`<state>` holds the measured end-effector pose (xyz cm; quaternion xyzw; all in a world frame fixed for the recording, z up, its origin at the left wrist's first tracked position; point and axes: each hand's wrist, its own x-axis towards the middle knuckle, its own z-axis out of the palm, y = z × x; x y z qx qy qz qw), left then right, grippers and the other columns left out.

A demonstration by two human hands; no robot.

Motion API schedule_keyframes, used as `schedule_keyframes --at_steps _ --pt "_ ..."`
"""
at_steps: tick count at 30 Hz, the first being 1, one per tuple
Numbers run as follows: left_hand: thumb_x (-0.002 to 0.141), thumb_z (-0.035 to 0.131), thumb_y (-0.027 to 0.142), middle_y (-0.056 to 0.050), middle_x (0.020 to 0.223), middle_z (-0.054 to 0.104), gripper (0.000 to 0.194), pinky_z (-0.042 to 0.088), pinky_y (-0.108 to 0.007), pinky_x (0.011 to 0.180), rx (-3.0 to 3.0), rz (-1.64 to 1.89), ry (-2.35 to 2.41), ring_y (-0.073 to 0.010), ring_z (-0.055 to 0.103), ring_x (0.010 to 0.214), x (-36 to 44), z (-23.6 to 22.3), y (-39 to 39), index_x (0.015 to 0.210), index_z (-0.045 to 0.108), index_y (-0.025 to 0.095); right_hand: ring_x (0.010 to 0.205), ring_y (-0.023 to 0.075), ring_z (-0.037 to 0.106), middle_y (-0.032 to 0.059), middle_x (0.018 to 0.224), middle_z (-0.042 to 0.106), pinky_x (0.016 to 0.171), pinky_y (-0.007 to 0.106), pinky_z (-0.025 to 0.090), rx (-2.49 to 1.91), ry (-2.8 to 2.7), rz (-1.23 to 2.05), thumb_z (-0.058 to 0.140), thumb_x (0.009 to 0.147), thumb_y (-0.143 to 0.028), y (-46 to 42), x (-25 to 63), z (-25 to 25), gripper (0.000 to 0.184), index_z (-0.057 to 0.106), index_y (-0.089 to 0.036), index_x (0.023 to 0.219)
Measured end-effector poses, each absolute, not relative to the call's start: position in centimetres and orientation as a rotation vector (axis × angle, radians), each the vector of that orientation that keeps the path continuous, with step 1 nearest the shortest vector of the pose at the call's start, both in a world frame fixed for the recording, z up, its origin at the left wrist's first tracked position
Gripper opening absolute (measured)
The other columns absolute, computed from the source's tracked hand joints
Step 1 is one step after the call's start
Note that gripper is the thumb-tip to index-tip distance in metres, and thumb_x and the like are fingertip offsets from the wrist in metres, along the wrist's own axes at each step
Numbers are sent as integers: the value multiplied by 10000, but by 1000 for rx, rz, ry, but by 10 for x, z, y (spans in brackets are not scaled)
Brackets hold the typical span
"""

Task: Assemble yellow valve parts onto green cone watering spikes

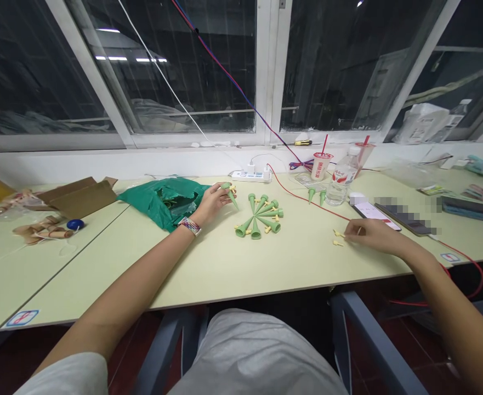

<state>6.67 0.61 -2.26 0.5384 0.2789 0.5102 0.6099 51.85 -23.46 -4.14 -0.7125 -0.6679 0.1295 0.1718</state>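
Left of the left grip [210, 206], a green bag [142, 200] lies with its opening showing; contents hard to make out. Left grip: arm extended forward, fingers pinching a green cone [232, 198], narrow end down. Just to its right, further cones [256, 229] form a ring on the desk [299, 252]. Right grip [370, 235]: fingers bent down beside yellow pegs [337, 243]; fingertips partly hidden, cannot tell whether pinching. Right arm [450, 285] cut off at frame edge.

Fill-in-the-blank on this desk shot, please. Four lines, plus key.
1. The left hand holds a cone coloured ____.
2. The circled cones point their narrow ends ____.
3. The right hand is beside small pieces coloured ____.
4. The ball at far left is coloured ____.

Missing words: green; inward; yellow; blue.
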Motion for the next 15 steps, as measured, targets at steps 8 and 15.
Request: schedule_keyframes --at_steps 8,15 --pt "629 949 269 -47 916 740 481 573 -320 831 1211 1221 626 -154 708 796 67 -21 6 1034 710 165 683 249 709 58 740 751 660 362 498 -2017 -1795 194 698 736 -341 -219 515 -27 80 676 -267 715" --pt "665 956 275 -62 966 736 413 583 -348 869 1300 1145 577 -146 699 793 72 -19 -6 984 726 149 629 200 708 23 704 733 639 307 498 -1446 -1772 258 741 824 -356 -163 405 16 145 697 -222 857"
